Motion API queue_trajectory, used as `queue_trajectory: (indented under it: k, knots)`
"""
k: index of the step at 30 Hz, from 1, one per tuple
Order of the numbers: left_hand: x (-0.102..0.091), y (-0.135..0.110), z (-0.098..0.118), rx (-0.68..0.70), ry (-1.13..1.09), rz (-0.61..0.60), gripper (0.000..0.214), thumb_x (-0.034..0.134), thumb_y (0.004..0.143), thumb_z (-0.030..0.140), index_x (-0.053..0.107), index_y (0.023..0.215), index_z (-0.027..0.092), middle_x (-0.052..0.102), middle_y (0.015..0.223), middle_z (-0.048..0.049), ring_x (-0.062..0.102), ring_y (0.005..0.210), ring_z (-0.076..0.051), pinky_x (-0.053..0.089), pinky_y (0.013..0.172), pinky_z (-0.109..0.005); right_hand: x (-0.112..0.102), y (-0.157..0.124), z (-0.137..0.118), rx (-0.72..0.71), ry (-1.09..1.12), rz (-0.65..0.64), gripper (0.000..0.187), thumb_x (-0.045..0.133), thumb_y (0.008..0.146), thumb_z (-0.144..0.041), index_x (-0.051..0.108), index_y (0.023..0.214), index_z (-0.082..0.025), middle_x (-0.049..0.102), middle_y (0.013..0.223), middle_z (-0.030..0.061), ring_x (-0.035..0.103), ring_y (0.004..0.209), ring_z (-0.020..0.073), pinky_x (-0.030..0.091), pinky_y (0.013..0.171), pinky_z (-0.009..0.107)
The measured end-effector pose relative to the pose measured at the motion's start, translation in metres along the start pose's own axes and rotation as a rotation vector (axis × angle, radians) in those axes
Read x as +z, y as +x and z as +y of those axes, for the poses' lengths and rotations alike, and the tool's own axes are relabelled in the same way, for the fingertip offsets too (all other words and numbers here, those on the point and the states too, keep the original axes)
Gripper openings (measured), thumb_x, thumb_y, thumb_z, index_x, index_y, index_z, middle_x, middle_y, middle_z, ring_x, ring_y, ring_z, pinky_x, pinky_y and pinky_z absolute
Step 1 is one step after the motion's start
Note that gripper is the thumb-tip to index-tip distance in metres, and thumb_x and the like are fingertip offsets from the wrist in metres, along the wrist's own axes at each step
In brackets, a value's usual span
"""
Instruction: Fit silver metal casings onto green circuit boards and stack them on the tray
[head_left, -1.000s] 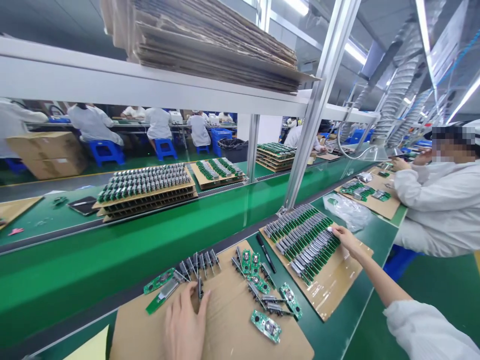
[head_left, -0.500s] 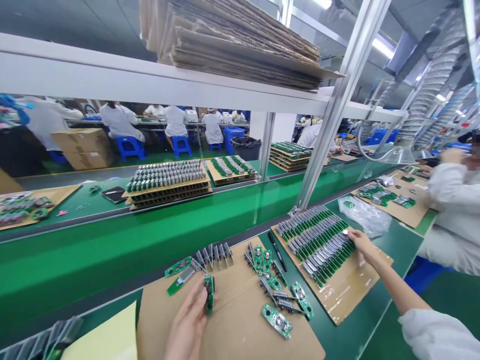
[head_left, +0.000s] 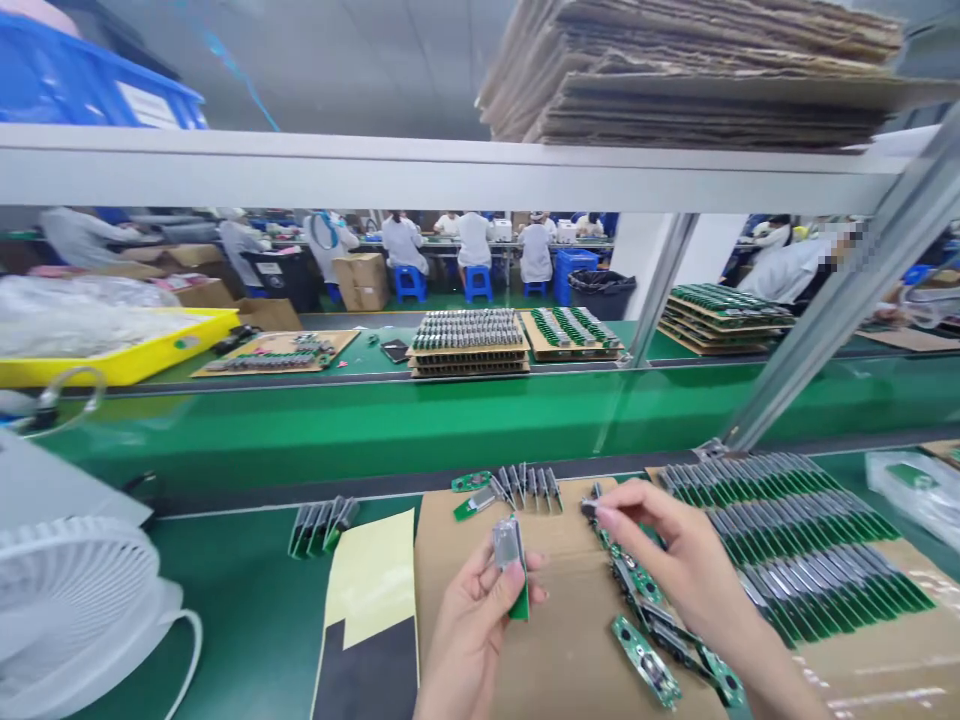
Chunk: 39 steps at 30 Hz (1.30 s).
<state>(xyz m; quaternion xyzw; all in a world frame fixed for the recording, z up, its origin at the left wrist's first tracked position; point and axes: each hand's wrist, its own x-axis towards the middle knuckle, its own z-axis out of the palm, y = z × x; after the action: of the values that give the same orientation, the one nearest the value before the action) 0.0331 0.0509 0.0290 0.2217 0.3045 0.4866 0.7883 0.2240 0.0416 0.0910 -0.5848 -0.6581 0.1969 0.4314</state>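
My left hand [head_left: 480, 620] is closed around a small green circuit board [head_left: 522, 604], held upright with its grey display [head_left: 508, 541] in view. Above the loose boards, my right hand [head_left: 667, 550] pinches the dark end of another circuit board [head_left: 590, 508]; the rest of that board is partly hidden by the fingers. Below the right hand lie several loose green boards, one of them flat [head_left: 646, 660] on the cardboard sheet [head_left: 555, 670]. A row of boards leaning on edge [head_left: 532, 487] stands at the sheet's back, beyond my left hand.
At right, a cardboard [head_left: 892, 665] carries dense rows of boards. Left of my hands are a yellow and black sheet [head_left: 371, 590], a few leaning boards [head_left: 319, 527] and a white fan [head_left: 82, 610]. A metal post [head_left: 832, 290] rises at right; stacked cardboard [head_left: 705, 100] lies on the overhead shelf.
The view has swung left. My right hand has left the board rows on the right cardboard and come to the loose boards. The board in my left hand has turned, showing its display.
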Motion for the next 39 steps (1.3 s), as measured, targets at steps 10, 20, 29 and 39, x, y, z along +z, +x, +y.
queue_trajectory:
  k: [10,20,29,39]
  knots:
    - [0.003,-0.028,0.015,-0.019,-0.280,0.104,0.047,0.090,0.056,0.029,0.075,0.100,0.020,0.065,0.065,0.0020,0.061,0.052,-0.005,0.048,0.049,-0.012,0.061,-0.006,-0.016,-0.332,-0.061,-0.191,0.011,0.052,0.094,-0.019,0.063,0.091,-0.019,0.074,0.076,0.0002,0.069,0.064,0.0119,0.053,0.057,0.017]
    - [0.007,-0.021,0.006,-0.042,-0.321,0.111,0.038,0.088,0.057,0.033,0.074,0.090,0.020,0.061,0.053,0.0050,0.058,0.043,-0.005,0.041,0.037,-0.009,0.065,-0.005,-0.027,-0.445,-0.131,-0.017,0.036,0.037,0.102,-0.032,0.063,0.082,-0.019,0.071,0.062,-0.0018,0.066,0.049,0.0114,0.048,0.047,0.020]
    - [0.005,-0.024,0.015,0.006,-0.059,0.045,0.099,0.089,0.059,0.036,0.042,0.145,0.022,0.070,0.055,-0.0009,0.066,0.044,-0.018,0.048,0.034,-0.019,0.059,-0.009,-0.026,-0.172,0.127,-0.209,0.019,0.054,0.093,-0.028,0.071,0.085,-0.023,0.074,0.071,0.0025,0.068,0.059,0.0168,0.051,0.055,0.025]
    - [0.028,-0.036,0.020,0.307,0.196,0.477,0.084,0.090,0.051,0.027,0.062,0.128,0.011,0.065,0.051,0.0011,0.064,0.042,-0.020,0.055,0.040,-0.028,0.064,0.002,-0.024,0.387,0.985,-0.621,0.020,0.068,0.086,-0.035,0.077,0.100,-0.025,0.072,0.084,0.0029,0.059,0.069,0.0129,0.048,0.064,0.025]
